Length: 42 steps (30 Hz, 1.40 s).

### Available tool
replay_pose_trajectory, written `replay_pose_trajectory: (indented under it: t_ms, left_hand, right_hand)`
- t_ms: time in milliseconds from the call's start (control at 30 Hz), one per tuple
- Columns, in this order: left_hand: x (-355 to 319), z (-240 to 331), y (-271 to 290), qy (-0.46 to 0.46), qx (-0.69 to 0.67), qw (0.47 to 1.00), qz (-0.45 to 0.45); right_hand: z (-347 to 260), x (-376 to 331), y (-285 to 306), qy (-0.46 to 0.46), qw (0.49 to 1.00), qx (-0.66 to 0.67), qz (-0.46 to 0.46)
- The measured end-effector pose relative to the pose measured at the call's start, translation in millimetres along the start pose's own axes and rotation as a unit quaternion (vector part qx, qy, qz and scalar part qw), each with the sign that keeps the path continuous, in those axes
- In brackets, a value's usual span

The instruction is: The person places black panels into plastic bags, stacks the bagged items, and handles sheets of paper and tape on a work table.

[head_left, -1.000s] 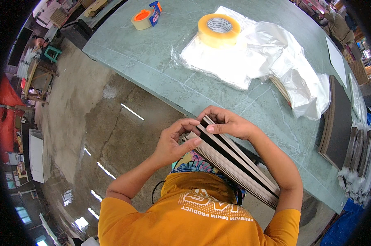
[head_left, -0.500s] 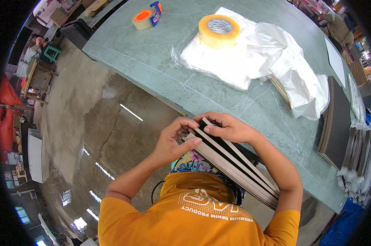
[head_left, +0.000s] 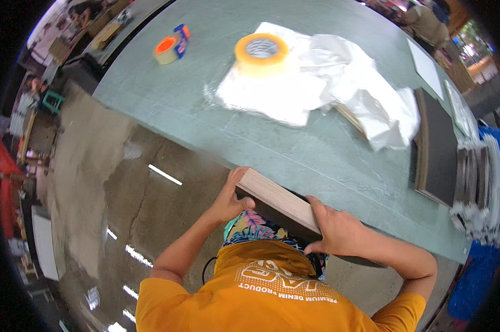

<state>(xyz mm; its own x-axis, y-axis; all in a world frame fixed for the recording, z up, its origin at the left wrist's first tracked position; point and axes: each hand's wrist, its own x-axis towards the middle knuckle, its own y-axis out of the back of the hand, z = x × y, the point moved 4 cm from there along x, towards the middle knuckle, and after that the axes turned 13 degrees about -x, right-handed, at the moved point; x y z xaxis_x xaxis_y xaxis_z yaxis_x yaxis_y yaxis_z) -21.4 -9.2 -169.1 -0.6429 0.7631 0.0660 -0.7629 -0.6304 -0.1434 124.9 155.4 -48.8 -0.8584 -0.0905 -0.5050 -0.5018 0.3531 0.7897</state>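
Observation:
A squared-up stack of thin boards [head_left: 280, 195], dark on the face with pale cut edges, is held in front of my body at the table's near edge. My left hand [head_left: 231, 198] clasps its left end, thumb against the dark near face. Around the right end my right hand [head_left: 341, 231] is closed, with fingers over the pale edges and the thumb low on the near side. Part of the right end is hidden by that hand. The green-grey table [head_left: 172, 110] lies just beyond the stack.
On the table are a large clear tape roll [head_left: 259, 67] on white plastic bags [head_left: 283, 99], a tape dispenser [head_left: 167, 52], dark boards [head_left: 439, 149] at the right, and a white sheet [head_left: 425, 65]. Plastic-wrapped bundles [head_left: 482, 182] sit at the right edge. People work in the background.
The boards, fanned apart before, are now pressed together into an even stack. My right hand has shifted from the far left end to the right end. The view has moved slightly.

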Motion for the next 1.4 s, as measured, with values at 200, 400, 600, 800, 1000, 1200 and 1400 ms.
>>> replay_pose_trajectory:
  t_ms: [200,400,600,800,1000,1200,1400]
  left_hand:
    - [28,72,-49,-0.154,0.120,0.981,0.013]
    - [64,234,-146,-0.371,0.383,0.837,-0.122]
    - [80,232,-270,-0.386,0.508,0.699,-0.322]
    - [94,171,-282,-0.341,0.531,0.708,-0.316]
    - [222,213,-177,-0.230,0.325,0.903,-0.160]
    - [289,66,72,-0.038,0.376,0.876,0.300]
    - [299,11,90,0.155,0.099,0.930,0.319]
  right_hand:
    - [30,-41,3,-0.065,0.995,0.010,0.079]
    - [33,-121,13,-0.123,0.932,0.139,0.310]
    - [75,-101,-70,-0.085,0.775,0.392,0.489]
    - [112,-75,-87,-0.099,0.704,0.445,0.545]
    - [132,-81,-88,-0.179,0.649,0.369,0.641]
    - [129,-141,9,-0.136,0.562,0.257,0.774]
    - [82,-61,144,0.004,0.877,0.244,0.414]
